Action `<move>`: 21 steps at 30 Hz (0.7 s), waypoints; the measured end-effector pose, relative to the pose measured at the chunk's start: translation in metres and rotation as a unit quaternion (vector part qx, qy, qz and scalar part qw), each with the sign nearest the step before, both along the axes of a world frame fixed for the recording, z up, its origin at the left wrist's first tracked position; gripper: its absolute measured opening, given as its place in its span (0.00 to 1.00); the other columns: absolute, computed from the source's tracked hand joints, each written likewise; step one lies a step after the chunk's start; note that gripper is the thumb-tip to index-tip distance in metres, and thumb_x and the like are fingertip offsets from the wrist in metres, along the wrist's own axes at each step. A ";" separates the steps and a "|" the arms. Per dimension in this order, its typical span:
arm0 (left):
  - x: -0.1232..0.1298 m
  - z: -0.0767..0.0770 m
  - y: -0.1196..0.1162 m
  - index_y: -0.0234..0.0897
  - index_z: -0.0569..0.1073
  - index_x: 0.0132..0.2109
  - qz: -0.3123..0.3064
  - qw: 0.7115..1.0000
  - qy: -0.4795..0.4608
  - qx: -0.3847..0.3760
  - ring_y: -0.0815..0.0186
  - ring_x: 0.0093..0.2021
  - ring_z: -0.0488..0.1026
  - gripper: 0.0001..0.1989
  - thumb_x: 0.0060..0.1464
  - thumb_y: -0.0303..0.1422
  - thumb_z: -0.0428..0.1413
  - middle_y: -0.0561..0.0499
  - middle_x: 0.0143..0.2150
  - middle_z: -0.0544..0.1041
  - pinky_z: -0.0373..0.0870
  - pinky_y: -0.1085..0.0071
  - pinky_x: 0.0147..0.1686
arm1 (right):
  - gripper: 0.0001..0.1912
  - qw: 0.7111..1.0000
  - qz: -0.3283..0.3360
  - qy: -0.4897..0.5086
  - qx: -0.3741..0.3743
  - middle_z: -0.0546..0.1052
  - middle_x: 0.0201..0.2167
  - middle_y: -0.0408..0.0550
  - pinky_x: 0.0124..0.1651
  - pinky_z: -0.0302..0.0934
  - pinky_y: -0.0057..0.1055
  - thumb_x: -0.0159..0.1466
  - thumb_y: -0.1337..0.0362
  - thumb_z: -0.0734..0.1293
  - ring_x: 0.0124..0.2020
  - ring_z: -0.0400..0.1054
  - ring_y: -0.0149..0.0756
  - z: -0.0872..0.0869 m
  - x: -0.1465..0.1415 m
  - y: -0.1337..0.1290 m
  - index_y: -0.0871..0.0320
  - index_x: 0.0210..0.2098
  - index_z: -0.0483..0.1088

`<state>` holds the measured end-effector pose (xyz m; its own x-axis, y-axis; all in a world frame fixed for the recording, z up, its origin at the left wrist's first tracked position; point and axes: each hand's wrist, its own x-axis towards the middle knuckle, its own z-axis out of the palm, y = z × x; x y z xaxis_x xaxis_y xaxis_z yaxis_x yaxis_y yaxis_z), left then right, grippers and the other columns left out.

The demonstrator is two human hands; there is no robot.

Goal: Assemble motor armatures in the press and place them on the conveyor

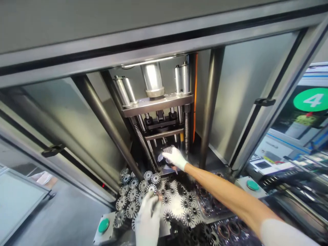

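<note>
A toothed metal disc [161, 158] lies under the right hand's [174, 158] fingers.

From where I'm watching, the machine's steel bench [174, 208] fills the lower middle of the view, its shiny top crowded with parts. Pale toothed metal discs [132, 194] lie overlapping in a loose heap toward the left, and dark toothed discs [186, 203] spread across the middle, touching them. Farther right, copper rings [227, 229] sit in see-through plastic trays [212, 208], just beside the dark discs. A green button [104, 225] stands at the bench's left end, and a matching green button [253, 185] stands beyond the trays on the right.
</note>
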<state>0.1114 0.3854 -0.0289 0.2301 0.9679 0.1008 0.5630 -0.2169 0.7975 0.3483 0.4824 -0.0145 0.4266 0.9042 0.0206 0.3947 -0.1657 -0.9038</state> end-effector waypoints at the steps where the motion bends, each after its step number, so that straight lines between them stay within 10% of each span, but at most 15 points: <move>1: 0.015 -0.002 0.017 0.46 0.77 0.38 -0.017 0.999 0.020 0.036 0.57 0.53 0.70 0.12 0.56 0.44 0.52 0.50 0.52 0.74 0.66 0.60 0.54 | 0.19 0.999 0.032 0.001 -0.009 0.77 0.34 0.48 0.36 0.63 0.30 0.54 0.54 0.69 0.34 0.70 0.36 0.000 0.001 -0.023 0.59 0.40 0.69; 5: 0.076 -0.008 0.075 0.40 0.75 0.43 -0.091 0.964 0.159 0.193 0.62 0.43 0.73 0.17 0.62 0.39 0.43 0.47 0.45 0.74 0.68 0.65 0.44 | 0.26 0.988 0.067 -0.075 -0.113 0.77 0.35 0.47 0.36 0.61 0.30 0.52 0.56 0.70 0.34 0.70 0.37 -0.010 0.034 -0.157 0.57 0.49 0.67; 11: 0.145 -0.035 0.135 0.39 0.75 0.45 -0.197 0.882 0.363 0.229 0.54 0.40 0.74 0.21 0.61 0.40 0.39 0.42 0.41 0.75 0.67 0.63 0.36 | 0.20 0.925 -0.120 -0.237 -0.272 0.77 0.36 0.48 0.37 0.58 0.30 0.54 0.53 0.67 0.37 0.71 0.40 0.000 0.163 -0.334 0.55 0.44 0.68; 16: 0.175 -0.059 0.178 0.35 0.75 0.41 -0.179 0.912 0.367 0.034 0.48 0.43 0.74 0.31 0.52 0.57 0.42 0.38 0.41 0.77 0.69 0.59 0.42 | 0.29 0.836 -0.260 -0.276 -0.396 0.76 0.40 0.56 0.40 0.57 0.34 0.55 0.48 0.64 0.43 0.71 0.48 0.013 0.270 -0.384 0.60 0.50 0.65; 21: 0.189 -0.067 0.186 0.33 0.72 0.44 -0.130 0.899 0.417 0.023 0.50 0.44 0.74 0.30 0.53 0.54 0.44 0.37 0.47 0.77 0.70 0.61 0.40 | 0.32 0.846 -0.220 -0.220 -0.433 0.76 0.43 0.59 0.41 0.60 0.35 0.52 0.47 0.68 0.42 0.71 0.49 -0.006 0.310 -0.382 0.62 0.49 0.67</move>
<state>0.3000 0.5715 -0.0958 0.4631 0.8692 -0.1729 0.8861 -0.4507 0.1079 0.6581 0.1004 -0.0202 0.8492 0.4168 -0.3243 0.3887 -0.9090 -0.1503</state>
